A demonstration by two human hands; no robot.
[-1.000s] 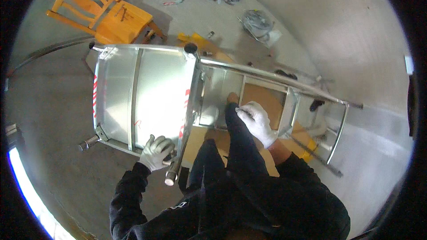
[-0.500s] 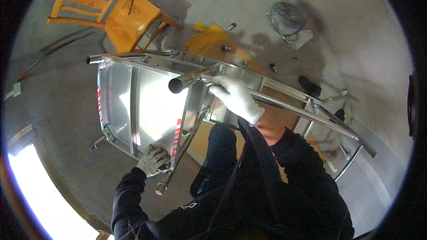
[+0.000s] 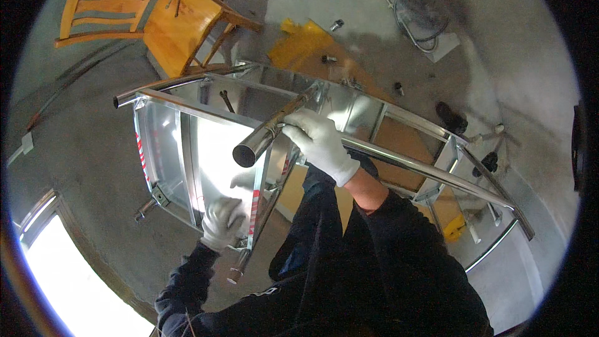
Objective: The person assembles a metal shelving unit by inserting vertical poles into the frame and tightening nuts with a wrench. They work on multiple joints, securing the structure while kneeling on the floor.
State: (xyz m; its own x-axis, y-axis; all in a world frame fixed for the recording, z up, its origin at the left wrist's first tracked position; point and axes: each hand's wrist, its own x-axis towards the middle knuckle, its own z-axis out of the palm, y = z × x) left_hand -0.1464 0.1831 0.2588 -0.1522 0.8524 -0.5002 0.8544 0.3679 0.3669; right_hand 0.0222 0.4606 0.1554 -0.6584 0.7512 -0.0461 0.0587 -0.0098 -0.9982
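A shiny stainless-steel frame (image 3: pixel 187 150) with sheet panels and round tubes stands in front of me on a concrete floor. My right hand (image 3: pixel 318 140), in a white glove, grips a thick steel tube (image 3: pixel 262 137) whose open end points up toward the camera. My left hand (image 3: pixel 223 221), also gloved in white, holds the near edge of the frame beside a strip of red-and-white tape (image 3: pixel 254 209). A long curved rail (image 3: pixel 424 171) runs off to the right from under my right hand.
A wooden chair (image 3: pixel 168 22) lies tipped at the upper left with tools on its seat. A yellow sheet (image 3: pixel 306 40), small fittings, a coil of cable (image 3: pixel 421 15) and a dark boot (image 3: pixel 450 117) lie on the floor beyond. Bright window light fills the lower left.
My right hand has slid up the tube, whose open end has risen toward the camera. The view has tilted, so the chair and frame appear larger. My left hand stays on the frame edge.
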